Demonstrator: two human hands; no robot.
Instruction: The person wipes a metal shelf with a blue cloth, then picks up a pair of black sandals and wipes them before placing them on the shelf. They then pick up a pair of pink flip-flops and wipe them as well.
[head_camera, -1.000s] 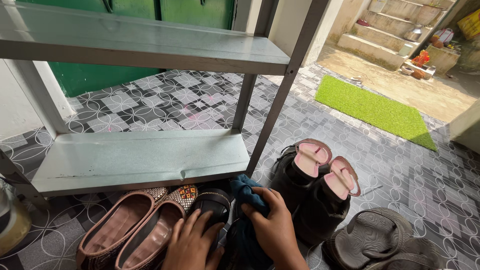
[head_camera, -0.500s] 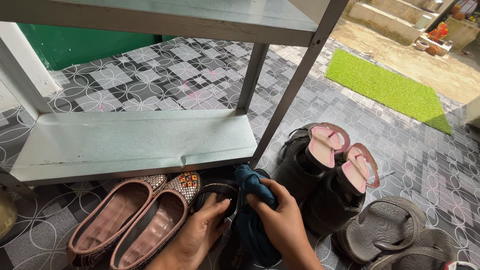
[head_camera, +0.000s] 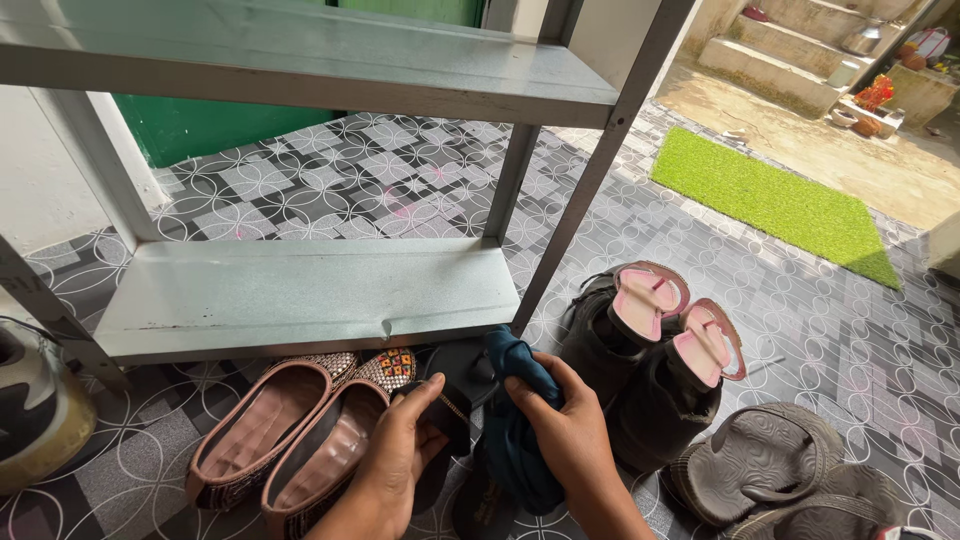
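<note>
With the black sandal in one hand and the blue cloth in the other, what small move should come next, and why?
Probably press the bunched dark blue cloth in the right hand onto the black sandal that the left hand tilts up: cloth and sandal are side by side.

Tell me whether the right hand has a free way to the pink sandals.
Probably yes. The right hand grips a blue cloth, and the pink sandals lie just to its right atop black shoes; nothing stands between, though the hand is occupied.
</note>
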